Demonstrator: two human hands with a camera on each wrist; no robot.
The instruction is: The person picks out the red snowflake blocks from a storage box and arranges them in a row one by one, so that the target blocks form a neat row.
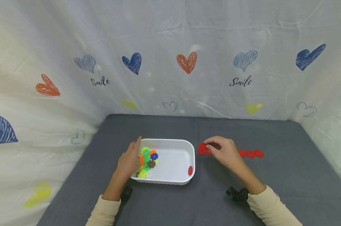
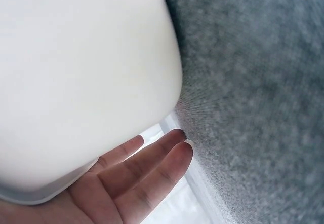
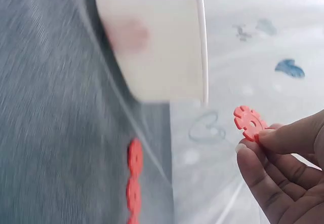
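Observation:
In the head view the left hand (image 1: pixel 128 161) rests along the left rim of a white plastic tray (image 1: pixel 173 180), its index finger stretched out. Its fingers (image 2: pixel 152 186) lie fairly straight beside the tray's outer wall in the left wrist view. To the right of the tray, the right hand (image 1: pixel 225 152) pinches a red notched disc (image 3: pixel 248 123) between thumb and fingers, raised over the table. Below it runs a row of similar red discs (image 1: pixel 251 153), partly covered by that hand. One red disc (image 1: pixel 190 170) stays inside the tray at its right end.
Mixed green, orange, blue, yellow and brown notched discs (image 1: pixel 146 160) are heaped at the tray's left end. The table has a dark grey cloth (image 1: pixel 173 204). A pale curtain (image 1: pixel 159 37) printed with hearts stands behind and at both sides.

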